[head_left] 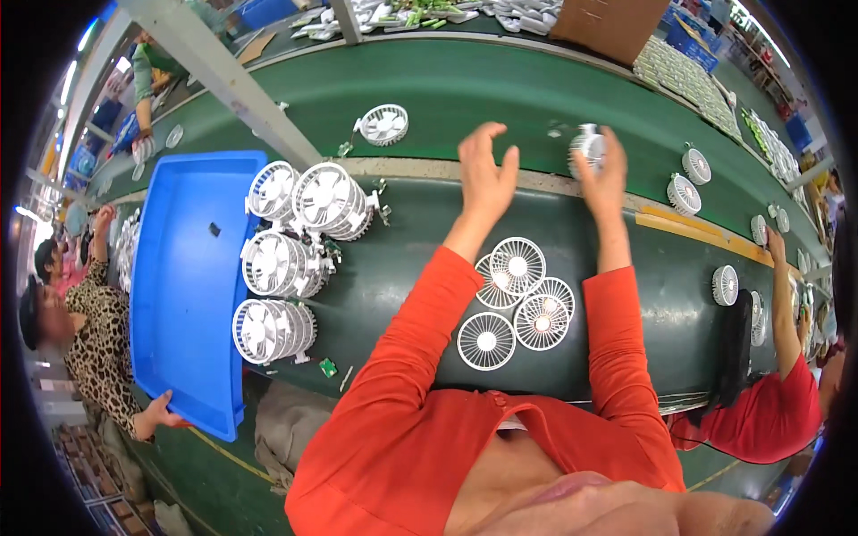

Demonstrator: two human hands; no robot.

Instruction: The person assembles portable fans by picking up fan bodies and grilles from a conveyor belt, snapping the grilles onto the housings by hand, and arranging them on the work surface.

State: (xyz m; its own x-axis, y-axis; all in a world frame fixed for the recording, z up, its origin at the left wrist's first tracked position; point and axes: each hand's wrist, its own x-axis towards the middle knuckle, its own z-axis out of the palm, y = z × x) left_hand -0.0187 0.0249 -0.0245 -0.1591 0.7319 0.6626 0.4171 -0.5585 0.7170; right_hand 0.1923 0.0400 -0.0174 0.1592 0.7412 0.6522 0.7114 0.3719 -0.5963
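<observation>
My right hand (608,183) is closed around a white round fan housing (584,150) over the near edge of the green conveyor belt (483,76); motion blurs it slightly. My left hand (487,177) is raised to its left with fingers apart and nothing in it. Below both hands, several white round fan grilles (487,341) lie on the dark green worktable (402,241), some overlapping. Stacks of white fan housings (268,330) with blades stand on their sides left of my arms. Small circuit boards hang on wires from some of them.
A blue tray (183,286) juts beside the stacks, with a co-worker's hand (159,413) at its near end. A slanted metal post (223,76) rises behind the stacks. More fan housings (384,125) ride the belt. At right, a red-sleeved co-worker (769,411) reaches toward the belt.
</observation>
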